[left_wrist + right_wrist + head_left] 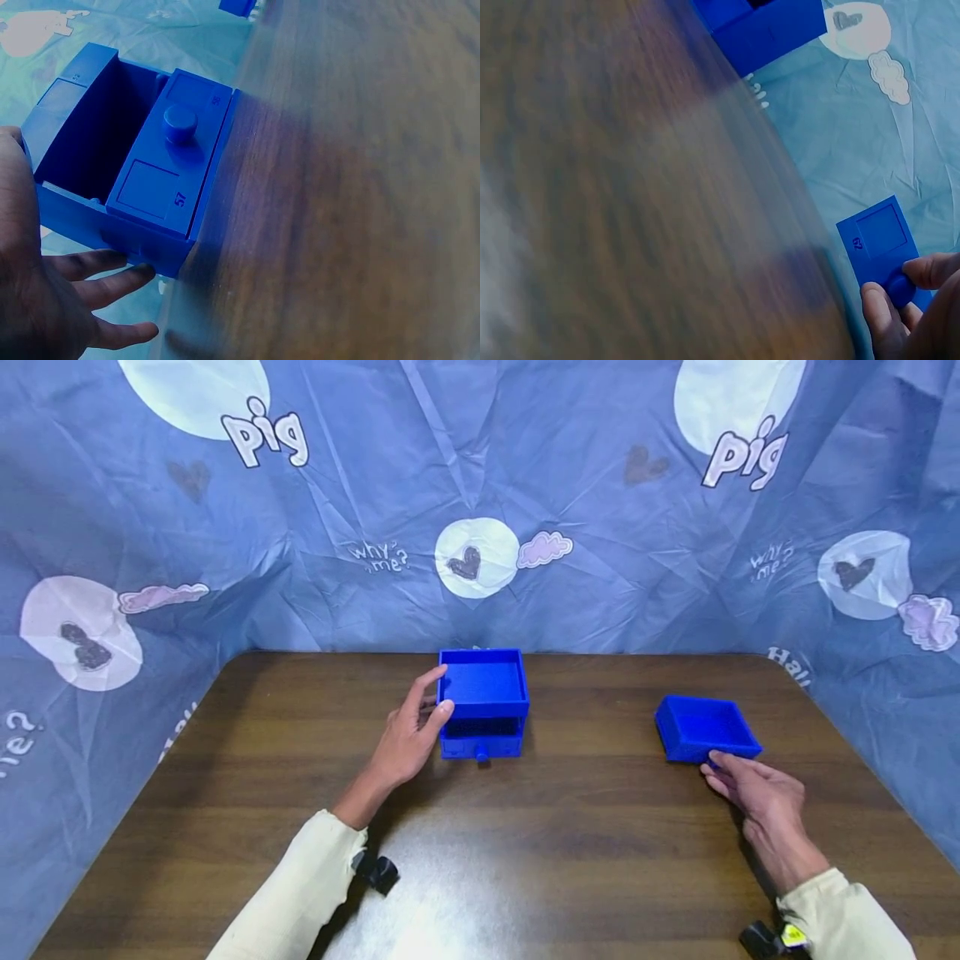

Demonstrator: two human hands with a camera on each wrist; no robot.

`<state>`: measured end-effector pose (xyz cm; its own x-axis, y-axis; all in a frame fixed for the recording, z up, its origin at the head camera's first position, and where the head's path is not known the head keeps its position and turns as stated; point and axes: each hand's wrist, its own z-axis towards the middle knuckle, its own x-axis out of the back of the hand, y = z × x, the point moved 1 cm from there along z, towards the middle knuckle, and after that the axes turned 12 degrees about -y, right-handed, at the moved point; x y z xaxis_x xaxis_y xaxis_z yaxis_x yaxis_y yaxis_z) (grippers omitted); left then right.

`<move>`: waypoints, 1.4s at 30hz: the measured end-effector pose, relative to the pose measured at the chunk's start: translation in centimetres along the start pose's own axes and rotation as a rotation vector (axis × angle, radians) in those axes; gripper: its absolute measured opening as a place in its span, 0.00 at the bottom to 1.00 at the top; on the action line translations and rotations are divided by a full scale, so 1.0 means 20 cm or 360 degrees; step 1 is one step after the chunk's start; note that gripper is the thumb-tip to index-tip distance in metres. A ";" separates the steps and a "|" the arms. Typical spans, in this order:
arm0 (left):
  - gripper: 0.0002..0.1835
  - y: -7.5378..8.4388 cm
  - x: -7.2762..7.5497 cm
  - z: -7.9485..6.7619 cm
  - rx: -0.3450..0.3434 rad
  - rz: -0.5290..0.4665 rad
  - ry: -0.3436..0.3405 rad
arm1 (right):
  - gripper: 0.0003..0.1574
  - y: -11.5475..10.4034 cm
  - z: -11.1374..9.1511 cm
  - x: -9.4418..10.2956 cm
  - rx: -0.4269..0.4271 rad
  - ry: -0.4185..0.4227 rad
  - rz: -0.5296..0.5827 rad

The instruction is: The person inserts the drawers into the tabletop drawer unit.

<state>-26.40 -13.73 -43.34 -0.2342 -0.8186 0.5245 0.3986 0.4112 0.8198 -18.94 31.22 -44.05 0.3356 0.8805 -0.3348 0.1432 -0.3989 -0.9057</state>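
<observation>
A small blue cabinet (483,683) stands toward the back of the table, with a shallow tray top and an open upper slot (483,727). Below the slot sits a drawer (150,187) with a round knob (180,124). My left hand (408,739) rests against the cabinet's left side, thumb near its front top edge and the fingers spread fairly straight. Off to the right, my right hand (768,797) pinches the knob (900,289) of a separate blue drawer (678,739), its hollow side up. Whether that drawer touches the table is unclear.
The brown wooden table (570,860) spreads between and in front of both hands. A blue printed cloth (600,593) hangs behind the table and along its sides. Dark wrist cameras (378,872) sit by both sleeves.
</observation>
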 end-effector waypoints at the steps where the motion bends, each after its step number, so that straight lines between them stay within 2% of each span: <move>1: 0.28 0.00 0.00 0.00 -0.0001 -0.0001 0.0002 | 0.18 0.00 0.00 0.00 0.0010 -0.0013 -0.0011; 13: 0.28 -0.01 -0.01 0.01 0.0019 -0.0008 0.0020 | 0.15 0.03 -0.02 -0.05 0.0091 -0.0078 -0.0068; 21: 0.28 0.00 -0.01 0.01 0.0006 -0.0006 0.0016 | 0.11 0.05 -0.05 -0.11 0.0192 -0.0095 0.0018; 32: 0.28 0.00 -0.01 0.01 -0.0026 -0.0029 0.0014 | 0.07 0.09 -0.09 -0.17 0.0223 -0.0062 -0.0024; 42: 0.27 -0.01 -0.01 0.00 -0.0003 -0.0012 0.0026 | 0.06 0.14 -0.11 -0.24 0.0276 -0.0129 -0.0066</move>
<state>-26.38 -13.69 -43.52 -0.2228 -0.8280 0.5146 0.3985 0.4044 0.8232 -18.00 25.33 -44.38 0.2554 0.9159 -0.3097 -0.0093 -0.3180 -0.9480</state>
